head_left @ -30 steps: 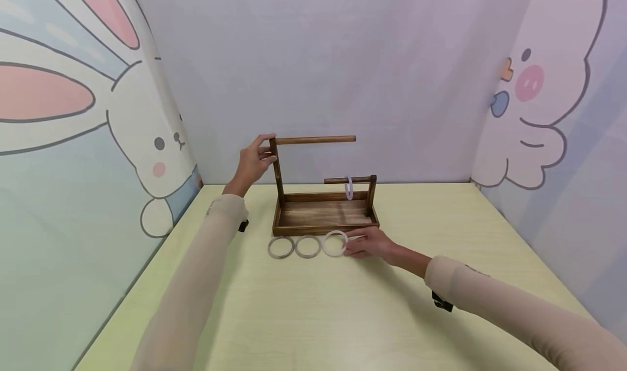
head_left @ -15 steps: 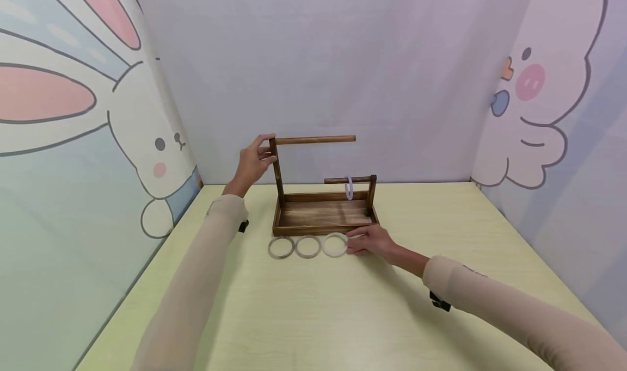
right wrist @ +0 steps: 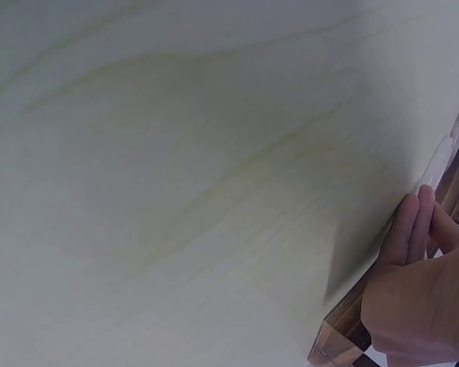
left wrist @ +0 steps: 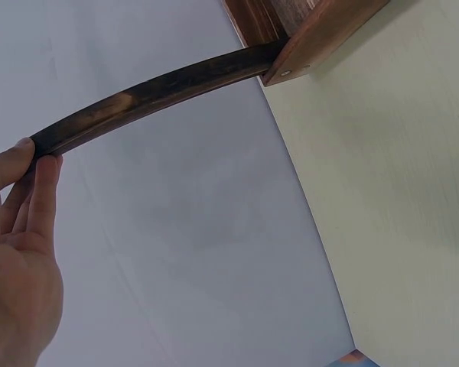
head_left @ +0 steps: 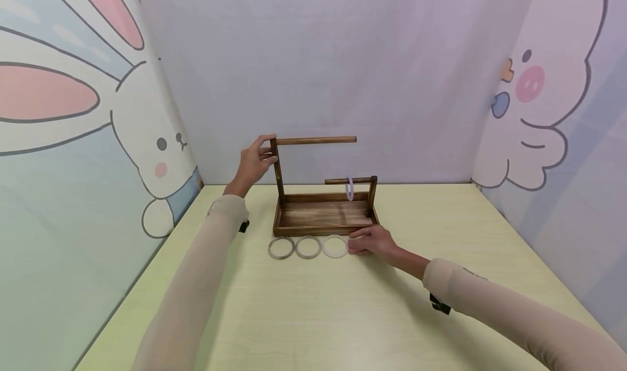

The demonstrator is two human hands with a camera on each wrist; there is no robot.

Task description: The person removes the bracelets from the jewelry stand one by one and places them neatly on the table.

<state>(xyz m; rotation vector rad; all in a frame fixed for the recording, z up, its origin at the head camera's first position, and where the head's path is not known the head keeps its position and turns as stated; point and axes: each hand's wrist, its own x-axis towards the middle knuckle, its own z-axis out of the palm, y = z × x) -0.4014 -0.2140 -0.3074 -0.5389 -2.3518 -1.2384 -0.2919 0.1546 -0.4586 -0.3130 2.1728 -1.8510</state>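
Observation:
A dark brown wooden display stand (head_left: 277, 178) with two horizontal bars stands at the back of the table. My left hand (head_left: 253, 163) pinches the top of its tall left post between thumb and fingers; the left wrist view shows this post (left wrist: 161, 90) running to the base. Three pale bangles lie in a row before the tray: a greyish one (head_left: 270, 250), a middle one (head_left: 297, 252) and a whitish one (head_left: 329, 255). My right hand (head_left: 374, 240) is at the whitish bangle's right edge. In the right wrist view its straight fingertips meet that bangle's (right wrist: 437, 162) rim.
A lilac bangle (head_left: 350, 190) hangs on the stand's lower bar (head_left: 338, 181). The long upper bar (head_left: 318, 140) carries nothing. The stand's tray (head_left: 323, 231) has low walls. Pale curtain walls (head_left: 333, 77) with cartoon animals enclose the light wooden table (head_left: 303, 311).
The whitish bangle, slightly tilted in my right fingers a second ago, now lies flat in line with the other two. My right fingertips have drawn back slightly to the right. The left hand stays put.

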